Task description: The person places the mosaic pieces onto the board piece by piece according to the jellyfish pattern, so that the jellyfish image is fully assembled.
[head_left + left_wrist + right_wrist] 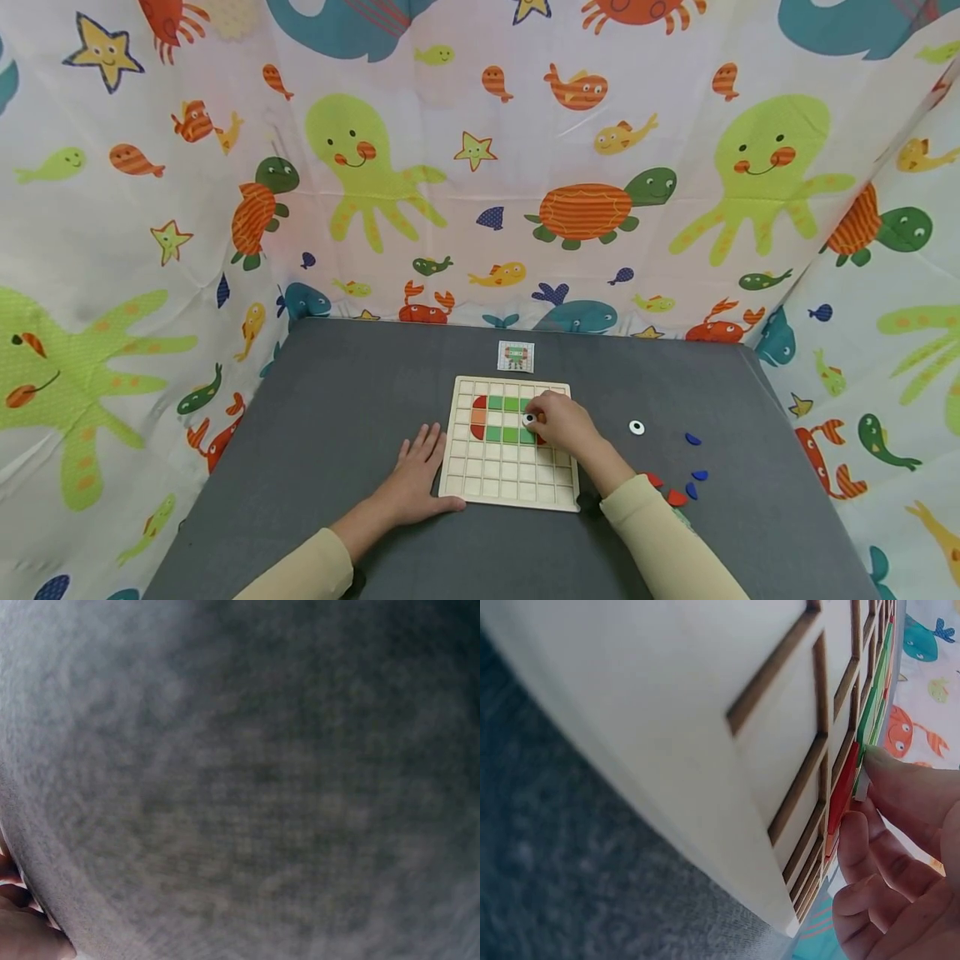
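A light wooden grid board point(510, 477) lies on the grey table. My right hand point(564, 425) is over its upper right part, pinching a white eye disc point(529, 418) with a dark centre between thumb and fingers. In the right wrist view, the pale edge of that disc point(862, 785) shows close by a red piece point(842, 784). Two rows of green squares point(510, 434) sit in the grid, with red corner pieces point(478, 431) and an orange square point(478, 416) at their left end. Fingers spread, my left hand point(415, 483) rests on the table at the board's left edge.
A small picture card point(516, 357) lies behind the board. To the right are another white eye disc point(636, 427), several blue half-round pieces point(700, 475) and red pieces point(677, 497), partly behind the right sleeve. A sea-animal printed cloth point(465, 192) hangs around the table.
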`<act>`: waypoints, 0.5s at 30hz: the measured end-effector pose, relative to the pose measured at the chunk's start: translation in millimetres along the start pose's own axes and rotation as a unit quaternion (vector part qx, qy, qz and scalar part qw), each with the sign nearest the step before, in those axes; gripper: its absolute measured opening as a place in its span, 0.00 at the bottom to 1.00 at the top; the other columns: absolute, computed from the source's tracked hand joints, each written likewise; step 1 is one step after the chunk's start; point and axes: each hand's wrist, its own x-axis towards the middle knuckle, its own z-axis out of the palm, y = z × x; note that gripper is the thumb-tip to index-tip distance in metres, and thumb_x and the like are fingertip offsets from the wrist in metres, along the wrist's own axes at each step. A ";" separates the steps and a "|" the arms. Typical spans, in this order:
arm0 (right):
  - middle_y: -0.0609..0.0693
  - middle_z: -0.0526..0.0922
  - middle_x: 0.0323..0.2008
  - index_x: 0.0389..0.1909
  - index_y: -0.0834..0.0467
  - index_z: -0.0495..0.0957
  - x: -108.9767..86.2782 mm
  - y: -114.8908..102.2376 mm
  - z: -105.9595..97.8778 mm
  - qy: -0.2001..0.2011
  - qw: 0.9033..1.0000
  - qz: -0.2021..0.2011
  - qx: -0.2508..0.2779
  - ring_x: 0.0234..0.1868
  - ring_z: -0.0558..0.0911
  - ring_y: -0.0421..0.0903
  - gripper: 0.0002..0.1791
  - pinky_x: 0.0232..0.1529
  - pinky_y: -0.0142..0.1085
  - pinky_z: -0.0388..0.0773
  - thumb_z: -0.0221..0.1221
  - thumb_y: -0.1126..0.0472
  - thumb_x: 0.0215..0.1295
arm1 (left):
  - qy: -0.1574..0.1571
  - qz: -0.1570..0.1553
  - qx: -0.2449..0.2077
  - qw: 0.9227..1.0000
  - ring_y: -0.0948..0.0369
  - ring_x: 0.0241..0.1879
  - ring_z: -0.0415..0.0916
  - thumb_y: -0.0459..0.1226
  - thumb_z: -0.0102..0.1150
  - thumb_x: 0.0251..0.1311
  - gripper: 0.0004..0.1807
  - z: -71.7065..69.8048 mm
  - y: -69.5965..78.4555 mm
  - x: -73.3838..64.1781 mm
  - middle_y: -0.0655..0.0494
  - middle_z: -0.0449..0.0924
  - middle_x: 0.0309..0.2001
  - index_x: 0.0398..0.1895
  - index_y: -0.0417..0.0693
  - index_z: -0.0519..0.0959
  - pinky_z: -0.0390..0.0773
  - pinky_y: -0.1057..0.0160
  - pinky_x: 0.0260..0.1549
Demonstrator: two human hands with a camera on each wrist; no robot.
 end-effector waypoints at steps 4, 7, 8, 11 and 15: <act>0.47 0.83 0.38 0.45 0.53 0.88 0.5 -0.3 0.5 0.000 1.000 0.001 -0.006 0.33 0.77 0.41 0.12 0.37 0.42 0.78 0.71 0.56 0.61 | 0.003 0.002 0.003 1.000 0.43 0.81 0.35 0.73 0.61 0.51 0.66 0.3 -0.2 0.4 0.41 0.41 0.81 0.81 0.39 0.49 0.46 0.34 0.73; 0.48 0.84 0.38 0.44 0.54 0.88 0.3 -1.3 0.0 -0.001 1.000 0.000 -0.004 0.35 0.78 0.42 0.12 0.39 0.43 0.79 0.71 0.57 0.61 | 0.002 0.002 0.001 1.000 0.43 0.81 0.35 0.73 0.62 0.50 0.67 0.4 -0.3 0.6 0.41 0.40 0.81 0.81 0.39 0.49 0.46 0.33 0.73; 0.48 0.84 0.38 0.44 0.54 0.88 0.1 -1.8 -0.2 -0.001 1.000 -0.001 -0.003 0.35 0.78 0.42 0.12 0.39 0.44 0.80 0.71 0.57 0.61 | 0.002 0.001 0.001 1.000 0.43 0.81 0.35 0.73 0.62 0.50 0.67 0.5 -0.4 0.6 0.41 0.40 0.82 0.81 0.39 0.49 0.46 0.33 0.73; 0.48 0.84 0.38 0.44 0.54 0.88 0.0 -3.0 0.1 0.000 1.000 -0.001 0.002 0.36 0.80 0.43 0.11 0.40 0.44 0.80 0.71 0.59 0.61 | 0.003 0.001 0.002 1.000 0.43 0.81 0.35 0.73 0.61 0.50 0.67 1.0 -0.7 0.7 0.41 0.40 0.82 0.81 0.39 0.49 0.46 0.33 0.73; 0.48 0.86 0.39 0.44 0.54 0.88 1.3 -3.7 0.9 -0.001 1.000 0.001 0.011 0.38 0.82 0.44 0.10 0.42 0.44 0.81 0.71 0.61 0.61 | 0.005 0.001 0.003 1.000 0.43 0.81 0.35 0.73 0.61 0.50 0.67 1.4 -1.2 0.7 0.41 0.40 0.82 0.81 0.39 0.49 0.46 0.33 0.73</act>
